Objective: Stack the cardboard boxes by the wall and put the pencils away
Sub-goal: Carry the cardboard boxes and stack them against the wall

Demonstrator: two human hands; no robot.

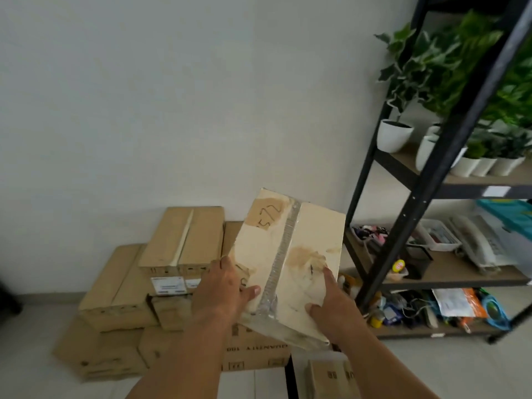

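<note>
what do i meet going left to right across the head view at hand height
brown box stack, left hand, taped pale box, right hand, black shelf post, white telephone

Soft, even, rather dim indoor light falls with no hard shadows, and the wall (172, 96) reads as flat grey-white. The pale box (305, 240) is the brightest thing, nearly washed out, and its tape (283, 254) glints. Faint shade lies around the stack (129, 298). Wide-angle bending tilts the rack (452, 139) posts at the right edge. The plants (431, 61) and the label (167, 285) are soft and unreadable.
</note>
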